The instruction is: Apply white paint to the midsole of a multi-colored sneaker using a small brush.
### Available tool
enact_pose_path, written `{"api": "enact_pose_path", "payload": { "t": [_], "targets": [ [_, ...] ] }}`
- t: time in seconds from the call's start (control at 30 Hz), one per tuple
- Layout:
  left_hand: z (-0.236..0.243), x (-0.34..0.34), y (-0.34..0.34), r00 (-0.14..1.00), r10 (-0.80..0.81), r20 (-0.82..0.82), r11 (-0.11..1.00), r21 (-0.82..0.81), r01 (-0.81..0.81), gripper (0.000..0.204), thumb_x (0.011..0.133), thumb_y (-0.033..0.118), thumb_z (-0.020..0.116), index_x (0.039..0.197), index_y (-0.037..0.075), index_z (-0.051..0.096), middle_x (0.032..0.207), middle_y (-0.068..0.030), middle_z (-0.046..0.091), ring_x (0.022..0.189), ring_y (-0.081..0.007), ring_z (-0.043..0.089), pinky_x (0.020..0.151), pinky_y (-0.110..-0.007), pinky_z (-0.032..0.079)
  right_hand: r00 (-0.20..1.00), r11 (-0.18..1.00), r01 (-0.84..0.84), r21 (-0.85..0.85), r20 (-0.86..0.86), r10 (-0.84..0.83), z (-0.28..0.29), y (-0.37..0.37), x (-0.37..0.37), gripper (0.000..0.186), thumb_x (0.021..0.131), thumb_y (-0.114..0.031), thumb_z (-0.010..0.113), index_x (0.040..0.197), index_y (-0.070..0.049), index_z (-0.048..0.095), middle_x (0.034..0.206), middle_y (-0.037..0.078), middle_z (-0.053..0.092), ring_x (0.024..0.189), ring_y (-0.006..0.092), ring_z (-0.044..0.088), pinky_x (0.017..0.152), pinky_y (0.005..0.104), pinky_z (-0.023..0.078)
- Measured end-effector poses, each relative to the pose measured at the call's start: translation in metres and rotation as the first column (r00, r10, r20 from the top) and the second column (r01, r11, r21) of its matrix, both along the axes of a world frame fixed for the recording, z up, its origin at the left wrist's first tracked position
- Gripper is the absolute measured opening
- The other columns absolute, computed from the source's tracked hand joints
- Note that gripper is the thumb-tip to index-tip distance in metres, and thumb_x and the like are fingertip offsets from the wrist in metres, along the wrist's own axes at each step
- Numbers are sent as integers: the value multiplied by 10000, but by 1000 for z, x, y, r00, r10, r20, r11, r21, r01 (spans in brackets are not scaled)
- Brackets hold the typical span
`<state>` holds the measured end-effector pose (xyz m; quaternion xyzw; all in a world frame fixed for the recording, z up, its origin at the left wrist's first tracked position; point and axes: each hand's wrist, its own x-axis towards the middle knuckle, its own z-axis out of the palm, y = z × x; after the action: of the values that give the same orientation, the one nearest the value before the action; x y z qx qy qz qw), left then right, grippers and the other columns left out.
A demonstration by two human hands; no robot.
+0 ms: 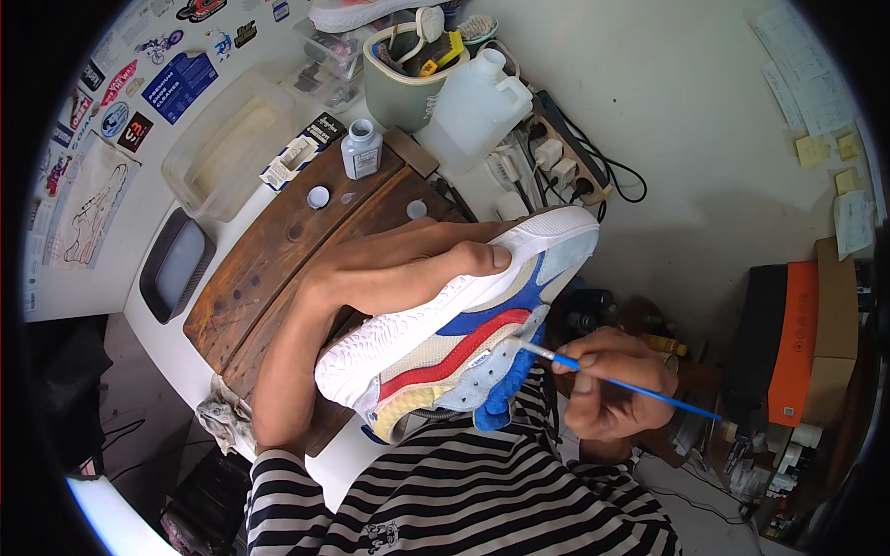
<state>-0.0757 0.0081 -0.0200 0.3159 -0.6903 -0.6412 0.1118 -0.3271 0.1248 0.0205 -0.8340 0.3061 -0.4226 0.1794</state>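
Note:
My left hand [417, 264] is wrapped round the sole of a sneaker [445, 324], thumb pressed on its white midsole. The shoe lies tilted on its side, toe pointing to the upper right, with blue, red, cream and pale blue panels showing. Between the fingers of my right hand [616, 385] is a thin paintbrush [640, 387] with a blue handle. Its pale tip touches or nearly touches the light blue panel beside the laces. A small bottle [362, 150] of greyish paint stands uncapped on the wooden board, and its white cap [318, 197] lies close by.
Beyond the dark wooden board [250, 292] stand a clear plastic tub [213, 176], a white jug [477, 107] and a green bucket [394, 93] of brushes. A power strip [565, 157] with plugs runs along the wall. At the right are stacked boxes [788, 343].

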Motion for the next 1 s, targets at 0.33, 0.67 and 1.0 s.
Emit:
{"api": "enact_pose_path", "payload": {
  "t": [0.33, 0.67, 1.0],
  "targets": [
    [2, -1, -1, 1000, 15, -22, 998, -56, -17, 697, 1029, 564, 341, 1302, -5, 638, 1049, -220, 729, 951, -319, 677, 895, -402, 488, 1000, 999, -20, -50, 5, 20, 1, -4, 1, 332, 812, 33, 718, 1113, 51, 579, 886, 200, 696, 627, 210, 701, 540, 292, 582],
    [1, 0, 0, 999, 49, -22, 997, -59, -50, 705, 1023, 566, 337, 1332, 3, 628, 1078, -223, 729, 971, -321, 681, 909, -400, 488, 991, 992, 91, -88, 110, -81, -10, -2, -2, 283, 797, 14, 729, 1049, 54, 609, 828, 193, 698, 571, 197, 676, 491, 279, 555],
    [3, 1, -3, 1000, 21, 1, 1000, -14, -21, 702, 1004, 515, 370, 1440, -7, 542, 1168, -219, 713, 1003, -295, 675, 919, -381, 497, 1000, 1000, 25, -18, -5, -25, 2, 1, -5, 234, 884, 38, 614, 1100, 41, 524, 912, 213, 685, 694, 228, 724, 623, 307, 594]
  ]
}}
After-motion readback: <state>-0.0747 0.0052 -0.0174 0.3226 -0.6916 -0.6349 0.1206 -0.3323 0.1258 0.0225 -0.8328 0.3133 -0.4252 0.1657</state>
